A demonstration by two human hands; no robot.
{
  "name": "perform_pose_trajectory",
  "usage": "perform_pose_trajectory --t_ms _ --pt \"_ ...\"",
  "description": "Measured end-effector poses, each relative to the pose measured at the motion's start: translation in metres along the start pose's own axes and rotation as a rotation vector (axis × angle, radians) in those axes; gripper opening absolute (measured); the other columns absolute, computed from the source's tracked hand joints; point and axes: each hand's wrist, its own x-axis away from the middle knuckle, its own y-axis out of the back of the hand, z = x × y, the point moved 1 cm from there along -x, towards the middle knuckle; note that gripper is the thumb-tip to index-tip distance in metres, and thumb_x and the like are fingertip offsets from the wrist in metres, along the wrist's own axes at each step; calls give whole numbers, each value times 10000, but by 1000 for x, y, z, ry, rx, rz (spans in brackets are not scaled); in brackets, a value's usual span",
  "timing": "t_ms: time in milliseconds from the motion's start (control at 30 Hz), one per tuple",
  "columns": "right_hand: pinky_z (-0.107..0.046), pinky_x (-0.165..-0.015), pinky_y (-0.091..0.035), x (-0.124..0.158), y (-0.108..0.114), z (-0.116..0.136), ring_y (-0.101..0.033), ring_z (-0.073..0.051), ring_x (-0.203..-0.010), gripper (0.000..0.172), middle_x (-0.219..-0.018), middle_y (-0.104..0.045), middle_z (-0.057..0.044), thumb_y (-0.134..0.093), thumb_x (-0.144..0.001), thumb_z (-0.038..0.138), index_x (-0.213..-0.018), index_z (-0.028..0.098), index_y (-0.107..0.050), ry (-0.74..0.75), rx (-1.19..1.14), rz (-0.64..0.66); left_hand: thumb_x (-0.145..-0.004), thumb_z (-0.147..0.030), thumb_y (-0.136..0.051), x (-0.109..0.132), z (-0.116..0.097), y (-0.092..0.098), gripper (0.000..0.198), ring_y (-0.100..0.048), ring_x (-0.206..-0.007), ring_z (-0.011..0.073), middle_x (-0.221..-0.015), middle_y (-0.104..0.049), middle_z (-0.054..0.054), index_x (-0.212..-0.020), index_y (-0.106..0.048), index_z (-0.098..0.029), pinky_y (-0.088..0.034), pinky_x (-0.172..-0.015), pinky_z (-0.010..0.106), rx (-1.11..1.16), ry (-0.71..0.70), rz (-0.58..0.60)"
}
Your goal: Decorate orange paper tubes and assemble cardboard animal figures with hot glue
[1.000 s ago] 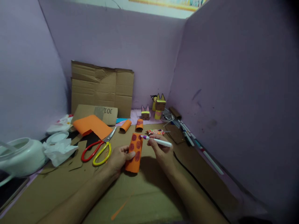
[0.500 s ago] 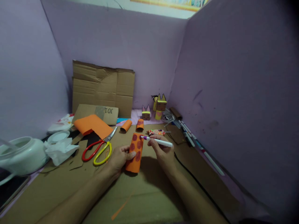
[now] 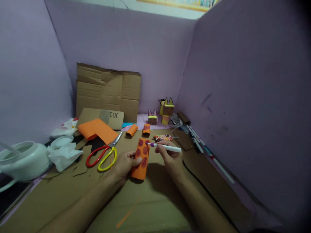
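Observation:
My left hand (image 3: 126,165) grips an orange paper tube (image 3: 139,174) from its left side, thumb across the front. Several dark reddish-purple spots mark the tube, which tilts slightly over the cardboard. Pinched in my right hand (image 3: 170,158) is a white marker pen (image 3: 171,148) with a purple collar; its tip is at a spot near the tube's upper right edge. Just behind stand a short spotted orange tube (image 3: 146,129) and a plain orange roll (image 3: 132,131) lying on its side. A floral-patterned object (image 3: 164,138) lies beyond my right hand.
Scissors (image 3: 107,157) with red and yellow handles lie left, by orange paper (image 3: 97,129). A white teapot (image 3: 26,161) and crumpled tissue (image 3: 63,157) are far left. Cardboard animal figures (image 3: 168,110) stand at the back. Several pens (image 3: 220,168) line the right wall; a black cable (image 3: 206,189) runs nearby.
The marker tip has shifted very slightly at the upper right spot. My left hand still holds the tube in the same place. The whole view has moved a little.

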Motion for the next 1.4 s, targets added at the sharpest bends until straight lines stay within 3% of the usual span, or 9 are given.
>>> perform_pose_trajectory --t_ms 800,933,1400 --pt "-271 -568 -476 0 2 1 -603 -149 -597 131 -643 -644 -9 -647 -810 320 -823 191 -666 8 2 12 -448 -145 -824 4 -5 -2 339 -633 -568 165 -646 -720 52 -772 -730 -109 -489 -584 276 0 19 -21" --pt "-265 -534 -477 1 4 5 -593 -145 -535 178 -568 -624 4 -626 -823 351 -747 191 -641 11 -14 -1 -439 -152 -828 3 -4 -1 337 -621 -562 151 -649 -720 51 -757 -730 -103 -487 -590 268 8 15 -14" --pt "-268 -541 -476 3 2 -4 -597 -150 -545 201 -588 -639 -6 -646 -809 387 -781 188 -655 -35 15 91 -474 -132 -809 4 -5 -2 293 -610 -563 152 -656 -718 54 -757 -737 -111 -474 -606 277 1 7 -25"
